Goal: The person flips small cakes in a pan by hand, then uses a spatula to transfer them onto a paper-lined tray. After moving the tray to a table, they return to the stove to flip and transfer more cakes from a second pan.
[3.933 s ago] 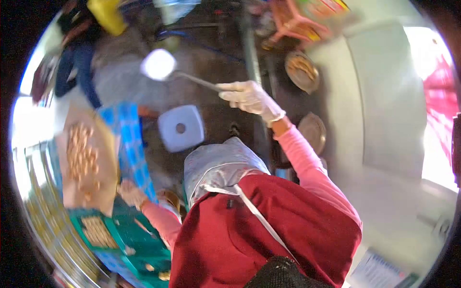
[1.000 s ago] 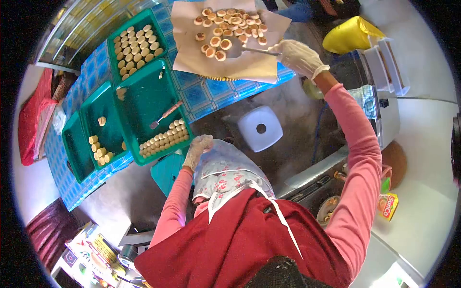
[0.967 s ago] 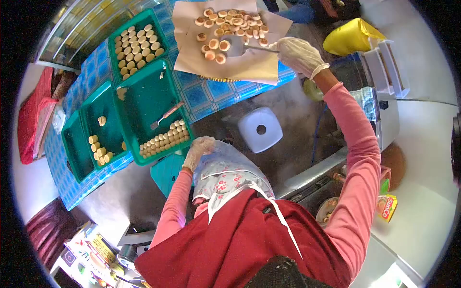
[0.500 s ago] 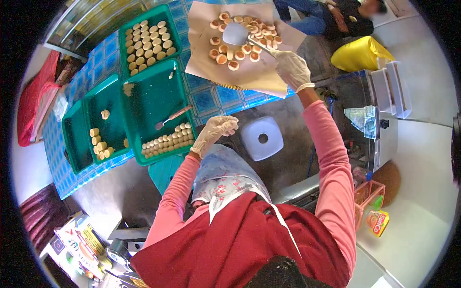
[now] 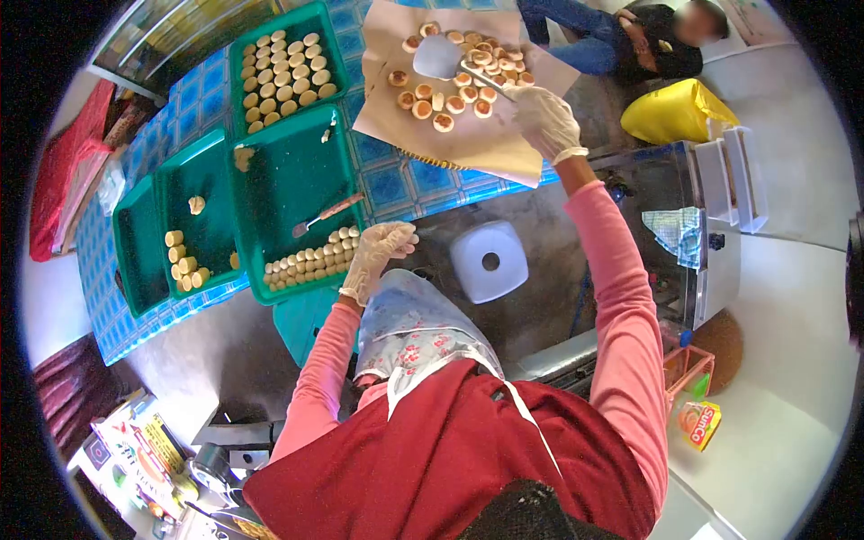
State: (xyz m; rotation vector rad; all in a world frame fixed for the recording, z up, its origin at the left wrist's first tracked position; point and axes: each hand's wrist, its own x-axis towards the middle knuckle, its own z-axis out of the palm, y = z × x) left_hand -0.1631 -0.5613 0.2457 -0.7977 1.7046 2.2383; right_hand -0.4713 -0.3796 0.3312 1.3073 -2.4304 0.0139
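Observation:
My gloved right hand grips the handle of a spatula. The broad pale blade lies over the left part of a group of browned round cakes, some piled and some spread out. Under them is a large sheet of brown paper. My left hand, gloved too, is closed, its fingers curled with nothing visible in them. It hovers by the right edge of a green tray, near rows of small pale dough balls. A brush-like tool with a wooden handle lies in that tray.
Another green tray carries rows of pale dough rounds. Further left, a green tray holds several stacked pieces. A blue-checked cloth covers the table. A white stool stands below. A seated person and a yellow sack are at the right.
My left hand has moved left, closer to the dough balls in the green tray. The spatula stays in my right hand with its blade only slightly shifted. The whole view has tilted a little.

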